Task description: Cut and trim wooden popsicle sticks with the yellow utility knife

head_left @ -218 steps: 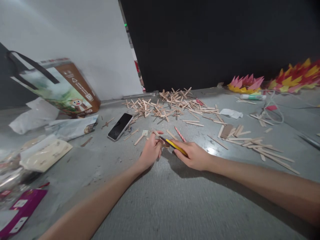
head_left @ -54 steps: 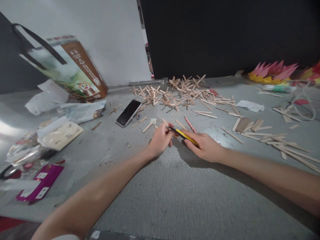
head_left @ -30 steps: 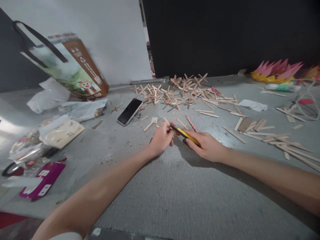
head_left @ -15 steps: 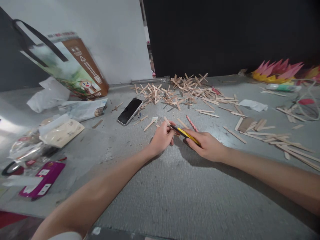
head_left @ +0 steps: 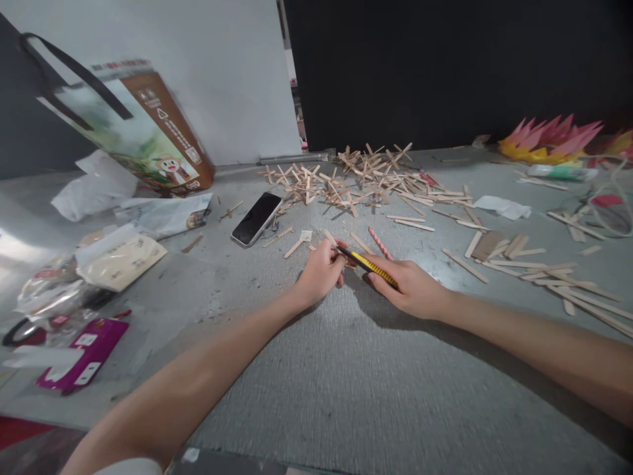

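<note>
My right hand [head_left: 408,287] is closed round a yellow and black utility knife [head_left: 373,266], its tip pointing left and away from me. That tip meets a wooden craft stick [head_left: 330,237] pinched in my left hand [head_left: 321,269]; the stick's end pokes out above the fingers, and the rest is mostly hidden. A red and white striped stick [head_left: 380,243] lies just beyond my right hand. Short stick pieces [head_left: 295,247] lie past my left hand, near a phone [head_left: 257,220].
Crossed craft sticks [head_left: 346,181] are heaped at the back of the grey table [head_left: 356,389]. Loose sticks [head_left: 554,277] spread to the right, near a pink and yellow paper crown [head_left: 548,145]. On the left stand a carton-like bag [head_left: 163,138] and a purple box [head_left: 86,356].
Hardly anything differs: both hands, the knife and the stick keep their places. The view has shifted very slightly.
</note>
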### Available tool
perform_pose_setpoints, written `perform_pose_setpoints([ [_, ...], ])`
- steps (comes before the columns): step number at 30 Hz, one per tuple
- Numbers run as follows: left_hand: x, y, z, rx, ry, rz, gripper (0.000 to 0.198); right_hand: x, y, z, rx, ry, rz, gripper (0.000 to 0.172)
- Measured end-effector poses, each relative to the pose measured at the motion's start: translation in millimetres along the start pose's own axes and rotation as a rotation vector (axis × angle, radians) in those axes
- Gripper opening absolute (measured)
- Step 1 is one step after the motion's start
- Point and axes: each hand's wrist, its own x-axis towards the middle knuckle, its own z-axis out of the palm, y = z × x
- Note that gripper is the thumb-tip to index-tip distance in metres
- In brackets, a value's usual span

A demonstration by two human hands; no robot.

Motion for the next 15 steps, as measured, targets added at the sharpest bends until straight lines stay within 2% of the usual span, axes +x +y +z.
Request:
perform_pose_setpoints([
  [15, -0.2, 1.0, -2.0, 0.042, -0.018, 0.004, 0.017, 0.6, -2.5, -1.1, -0.002, 0.023, -0.033, 0.046],
])
